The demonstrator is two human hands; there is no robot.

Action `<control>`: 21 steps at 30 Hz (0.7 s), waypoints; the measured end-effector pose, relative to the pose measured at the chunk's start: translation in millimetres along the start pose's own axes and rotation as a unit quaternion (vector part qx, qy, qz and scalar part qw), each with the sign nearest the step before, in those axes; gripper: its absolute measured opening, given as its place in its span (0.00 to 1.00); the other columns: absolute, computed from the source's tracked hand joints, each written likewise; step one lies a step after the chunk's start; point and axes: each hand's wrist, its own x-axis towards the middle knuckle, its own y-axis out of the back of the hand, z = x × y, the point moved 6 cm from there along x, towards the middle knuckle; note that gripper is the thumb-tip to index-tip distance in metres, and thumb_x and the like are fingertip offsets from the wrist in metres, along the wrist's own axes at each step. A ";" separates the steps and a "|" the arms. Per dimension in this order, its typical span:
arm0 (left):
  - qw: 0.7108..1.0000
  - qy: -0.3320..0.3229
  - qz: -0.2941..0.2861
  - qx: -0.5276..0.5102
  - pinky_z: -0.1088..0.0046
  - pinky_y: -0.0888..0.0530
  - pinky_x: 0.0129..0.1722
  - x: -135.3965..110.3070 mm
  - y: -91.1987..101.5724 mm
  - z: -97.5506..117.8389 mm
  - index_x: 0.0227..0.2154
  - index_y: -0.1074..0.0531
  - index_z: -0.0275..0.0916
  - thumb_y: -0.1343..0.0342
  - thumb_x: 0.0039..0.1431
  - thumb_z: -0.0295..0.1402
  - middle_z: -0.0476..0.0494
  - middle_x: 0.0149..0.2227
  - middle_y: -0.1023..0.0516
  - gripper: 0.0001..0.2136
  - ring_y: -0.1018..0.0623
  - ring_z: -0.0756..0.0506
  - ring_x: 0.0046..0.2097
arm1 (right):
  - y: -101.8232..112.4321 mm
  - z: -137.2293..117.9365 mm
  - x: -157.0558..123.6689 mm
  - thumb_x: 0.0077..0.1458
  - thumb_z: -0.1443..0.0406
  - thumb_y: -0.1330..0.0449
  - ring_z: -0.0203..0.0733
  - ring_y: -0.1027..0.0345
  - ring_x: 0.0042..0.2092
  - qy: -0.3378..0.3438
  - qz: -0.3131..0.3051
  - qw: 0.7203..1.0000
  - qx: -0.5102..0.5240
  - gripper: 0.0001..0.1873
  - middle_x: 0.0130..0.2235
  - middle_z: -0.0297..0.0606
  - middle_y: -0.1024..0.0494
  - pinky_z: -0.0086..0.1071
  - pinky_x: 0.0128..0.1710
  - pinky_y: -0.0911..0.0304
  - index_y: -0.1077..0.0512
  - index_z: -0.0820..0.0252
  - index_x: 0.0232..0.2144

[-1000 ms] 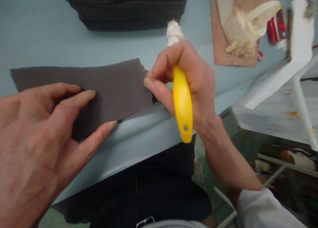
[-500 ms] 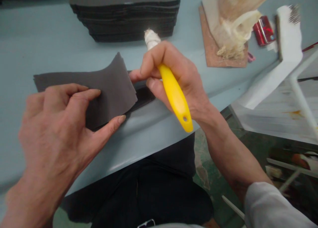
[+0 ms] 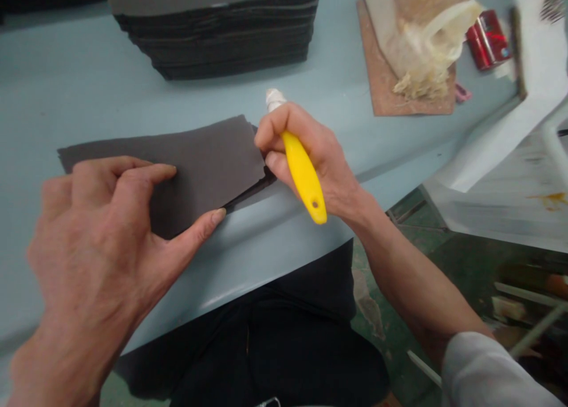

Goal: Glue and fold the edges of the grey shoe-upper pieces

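A dark grey sheet (image 3: 208,158) lies flat near the front edge of the pale blue table (image 3: 89,93), on top of another dark sheet. My left hand (image 3: 110,229) rests on the sheet's left half, fingers bent and thumb stretched along its front edge. My right hand (image 3: 310,152) is closed round a yellow-handled brush (image 3: 304,176). The brush's white wrapped tip (image 3: 275,98) sticks up above my fingers, and my fingertips touch the sheet's right edge.
A thick stack of dark sheets (image 3: 222,34) stands at the back of the table. At the back right lie a brown board (image 3: 399,93) with a crusted glue-stained bag (image 3: 421,34) and a red can (image 3: 488,37). A white frame (image 3: 510,135) stands at the right.
The sheet's right end, lifted and curled half a second ago, now lies flat again. My right hand has dropped lower with the brush. My left hand has stayed on the sheet.
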 end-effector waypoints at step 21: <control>1.000 0.013 -0.008 -0.006 0.25 0.30 0.65 0.2 -3.6 0.8 0.59 0.23 0.34 0.63 0.58 0.77 0.20 0.59 0.24 0.52 0.25 0.13 0.63 | 3.7 3.7 18.1 0.63 0.66 0.33 0.38 0.28 0.41 -0.013 0.011 0.993 -0.119 0.11 0.39 0.30 0.24 0.34 0.46 0.30 0.34 0.53 0.40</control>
